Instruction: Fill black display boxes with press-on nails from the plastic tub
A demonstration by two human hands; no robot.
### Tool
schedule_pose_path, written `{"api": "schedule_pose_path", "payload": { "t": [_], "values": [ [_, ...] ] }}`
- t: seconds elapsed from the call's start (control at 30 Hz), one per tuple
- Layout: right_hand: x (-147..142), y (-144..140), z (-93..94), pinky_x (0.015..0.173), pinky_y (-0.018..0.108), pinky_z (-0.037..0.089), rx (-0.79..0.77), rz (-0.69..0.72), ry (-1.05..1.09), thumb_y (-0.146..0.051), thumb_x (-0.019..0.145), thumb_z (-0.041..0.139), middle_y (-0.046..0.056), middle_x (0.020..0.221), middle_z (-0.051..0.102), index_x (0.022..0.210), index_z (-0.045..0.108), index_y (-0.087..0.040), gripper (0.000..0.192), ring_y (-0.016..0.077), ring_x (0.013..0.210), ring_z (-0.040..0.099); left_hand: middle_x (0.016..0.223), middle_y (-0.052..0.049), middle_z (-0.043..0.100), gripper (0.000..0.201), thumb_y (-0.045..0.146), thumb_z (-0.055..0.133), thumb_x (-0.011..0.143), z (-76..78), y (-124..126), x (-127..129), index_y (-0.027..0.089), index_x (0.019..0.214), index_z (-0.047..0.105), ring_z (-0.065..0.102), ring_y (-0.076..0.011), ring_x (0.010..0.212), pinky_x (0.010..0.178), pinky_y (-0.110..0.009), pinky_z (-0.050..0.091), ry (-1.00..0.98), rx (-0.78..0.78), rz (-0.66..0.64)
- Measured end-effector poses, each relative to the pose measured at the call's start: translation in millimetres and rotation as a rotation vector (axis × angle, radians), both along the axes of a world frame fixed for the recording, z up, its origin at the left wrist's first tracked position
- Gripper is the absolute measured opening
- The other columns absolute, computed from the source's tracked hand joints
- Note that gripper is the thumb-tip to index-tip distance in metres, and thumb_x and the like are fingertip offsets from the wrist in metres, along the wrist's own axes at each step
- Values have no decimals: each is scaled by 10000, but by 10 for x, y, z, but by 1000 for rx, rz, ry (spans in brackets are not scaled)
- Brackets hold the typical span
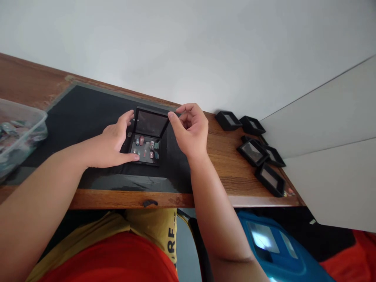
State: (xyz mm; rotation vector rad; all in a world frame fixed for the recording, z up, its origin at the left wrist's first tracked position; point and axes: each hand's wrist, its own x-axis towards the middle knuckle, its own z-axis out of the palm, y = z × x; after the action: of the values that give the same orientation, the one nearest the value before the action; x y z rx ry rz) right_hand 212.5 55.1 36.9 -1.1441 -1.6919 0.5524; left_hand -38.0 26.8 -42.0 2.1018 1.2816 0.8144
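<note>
A small black display case [146,138] sits open on the dark mat [85,113] in the middle of the wooden table [223,156], small pink and grey pieces inside. The left hand [116,143] grips its left edge, thumb on the near corner. The right hand [190,129] pinches the raised lid's right corner. More black cases [258,150] lie well apart to the right; a clear plastic tub [17,133] stands far left.

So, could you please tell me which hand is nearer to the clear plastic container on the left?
Left. The left hand rests beside the open display box, closer to the container; the right hand is farther right.
</note>
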Motion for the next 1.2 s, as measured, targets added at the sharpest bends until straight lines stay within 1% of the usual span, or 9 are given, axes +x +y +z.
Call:
{"api": "schedule_pose_path", "payload": {
  "t": [0.13, 0.27, 0.43, 0.53, 0.63, 0.77, 0.87, 1.0, 1.2],
  "values": [
    [0, 12, -8, 592, 299, 345, -22, -16, -15, -331, 953, 683, -61, 674, 443, 1029, 548, -257, 171, 117, 595, 439, 1714, -250, 331, 1285, 533, 847, 785, -1, 9, 11, 307, 1719, -7, 418, -476, 1544, 1244, -694, 364, -36, 11, -24],
    [12, 31, -24, 598, 297, 356, -28, -9, -42, -303, 944, 688, -57, 718, 474, 1088, 569, -250, 195, 108, 594, 432, 1732, -248, 306, 1284, 543, 835, 792, 25, 7, 21, 309, 1719, -22, 418, -476, 1547, 1236, -693, 383, -41, -15, -25],
    [24, 34, -27, 590, 293, 360, -97, 37, -106, -333, 948, 693, -46, 717, 519, 1111, 642, -243, 193, 111, 596, 428, 1751, -258, 253, 1312, 561, 841, 782, 32, 3, 31, 305, 1711, -49, 362, -481, 1580, 1242, -706, 366, -25, 12, -52],
    [29, 32, -31, 605, 293, 371, -126, 77, -144, -335, 941, 702, -40, 710, 549, 1101, 686, -232, 190, 117, 614, 445, 1723, -266, 310, 1301, 582, 832, 773, 62, -7, 72, 276, 1705, -23, 383, -473, 1568, 1240, -700, 374, -19, -3, -38],
    [37, 32, -38, 620, 294, 379, -115, 91, -163, -322, 936, 702, -36, 715, 570, 1132, 703, -227, 218, 122, 631, 464, 1677, -269, 389, 1269, 587, 818, 774, 115, -18, 137, 244, 1697, 18, 434, -461, 1538, 1236, -685, 392, -38, -32, -16],
    [48, 39, -43, 613, 297, 375, -91, 72, -166, -322, 937, 702, -30, 725, 582, 1197, 694, -232, 275, 131, 637, 471, 1662, -287, 406, 1239, 566, 810, 773, 139, -19, 199, 202, 1685, 54, 489, -464, 1497, 1223, -687, 409, -56, -30, 39],
    [51, 45, -47, 605, 295, 369, -87, 60, -174, -329, 940, 702, -28, 731, 586, 1213, 683, -236, 288, 133, 635, 465, 1640, -275, 448, 1231, 556, 826, 765, 109, -8, 202, 216, 1687, 84, 523, -458, 1469, 1227, -674, 411, -59, -2, 47],
    [53, 47, -54, 604, 296, 373, -72, 56, -191, -346, 953, 694, -26, 747, 589, 1248, 668, -242, 314, 135, 637, 461, 1600, -243, 517, 1159, 522, 806, 811, 84, 6, 188, 253, 1686, 95, 552, -425, 1456, 1227, -634, 430, -96, 23, 16],
    [59, 37, -57, 628, 300, 391, -77, 66, -217, -340, 959, 683, -25, 756, 587, 1266, 694, -237, 324, 134, 639, 463, 1614, -271, 492, 1095, 539, 760, 836, 141, -11, 206, 197, 1665, 131, 525, -433, 1477, 1229, -656, 418, -54, 0, 24]
  ]
}}
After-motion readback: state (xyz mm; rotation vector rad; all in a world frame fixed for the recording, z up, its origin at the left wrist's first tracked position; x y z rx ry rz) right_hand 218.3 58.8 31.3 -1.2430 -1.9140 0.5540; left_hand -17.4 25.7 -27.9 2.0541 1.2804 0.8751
